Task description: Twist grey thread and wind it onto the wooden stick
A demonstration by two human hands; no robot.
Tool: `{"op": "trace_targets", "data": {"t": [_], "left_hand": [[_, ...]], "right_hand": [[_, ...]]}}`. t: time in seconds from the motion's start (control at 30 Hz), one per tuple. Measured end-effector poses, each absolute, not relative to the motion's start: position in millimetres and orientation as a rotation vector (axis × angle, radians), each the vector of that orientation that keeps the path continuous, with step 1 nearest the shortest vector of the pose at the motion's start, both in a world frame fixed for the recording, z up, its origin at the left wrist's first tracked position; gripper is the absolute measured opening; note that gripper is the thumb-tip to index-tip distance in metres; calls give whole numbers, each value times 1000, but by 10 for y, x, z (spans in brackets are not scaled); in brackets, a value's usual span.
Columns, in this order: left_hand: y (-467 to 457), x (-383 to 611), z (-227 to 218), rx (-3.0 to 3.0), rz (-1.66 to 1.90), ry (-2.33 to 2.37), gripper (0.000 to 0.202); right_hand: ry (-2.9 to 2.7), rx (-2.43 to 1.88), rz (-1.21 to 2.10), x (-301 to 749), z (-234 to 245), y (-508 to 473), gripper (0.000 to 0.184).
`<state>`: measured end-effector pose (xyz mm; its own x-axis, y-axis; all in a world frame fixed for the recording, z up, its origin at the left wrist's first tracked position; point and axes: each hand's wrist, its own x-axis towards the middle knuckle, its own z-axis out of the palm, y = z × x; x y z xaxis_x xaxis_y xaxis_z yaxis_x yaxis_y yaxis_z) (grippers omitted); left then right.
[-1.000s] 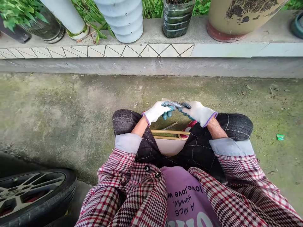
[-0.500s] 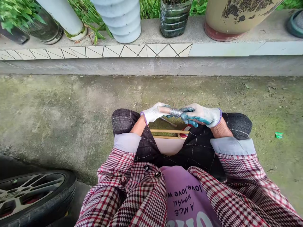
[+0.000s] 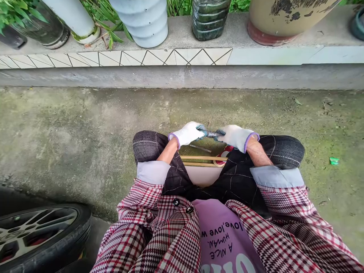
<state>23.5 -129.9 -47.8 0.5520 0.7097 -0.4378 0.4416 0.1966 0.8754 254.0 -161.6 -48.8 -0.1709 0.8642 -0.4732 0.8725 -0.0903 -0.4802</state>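
Observation:
My left hand (image 3: 190,132) and my right hand (image 3: 231,135) wear white knit gloves with teal-coated fingers and purple cuffs. Both are closed, facing each other above my knees. Between them shows a short piece of a stick wound with silver wire (image 3: 211,134); the rest is hidden in the gloves. Below the hands a thin grey rod (image 3: 200,148) lies on the ground. Two pale wooden strips (image 3: 199,157) run side by side between my legs. Beside their right end sits a red-and-white roll of tape (image 3: 218,163), partly covered by my trouser leg.
A low concrete ledge with tiled edge (image 3: 159,57) crosses ahead, bearing several plant pots, among them a white ribbed one (image 3: 145,26) and a tan one (image 3: 278,22). A car wheel (image 3: 42,235) stands at lower left. A green wrapper (image 3: 334,161) lies on the right.
My right hand has turned over the stick, its back now facing up, and shifted slightly left. The bare wooden end near my left hand is now hidden, and less silver winding shows.

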Motion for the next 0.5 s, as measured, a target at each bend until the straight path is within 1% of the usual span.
{"op": "trace_targets", "data": {"t": [0.07,0.13,0.2,0.27,0.37,0.43,0.5], "left_hand": [[-1302,257,-484,1294,315,1063,7],[-1309,273,-480,1173,372,1041,10],[-1320,272,-475,1112,424,1000,11],[-1336,257,-475,1086,453,946,11],[-1360,226,-496,1093,442,893,11],[-1367,214,-530,1119,420,895,10],[-1360,213,-573,1140,417,917,11]], "right_hand": [[2088,2044,-1087,2548,-445,-1555,14],[2070,2111,-1134,2540,-367,-1538,17],[2007,2230,-1351,2515,-290,-1563,16],[1893,2381,-1644,2487,-232,-1609,16],[1810,2505,-2023,2473,-173,-1678,23],[1814,2488,-2225,2488,-134,-1717,29],[1792,2359,-2422,2513,-87,-1755,34]]}}
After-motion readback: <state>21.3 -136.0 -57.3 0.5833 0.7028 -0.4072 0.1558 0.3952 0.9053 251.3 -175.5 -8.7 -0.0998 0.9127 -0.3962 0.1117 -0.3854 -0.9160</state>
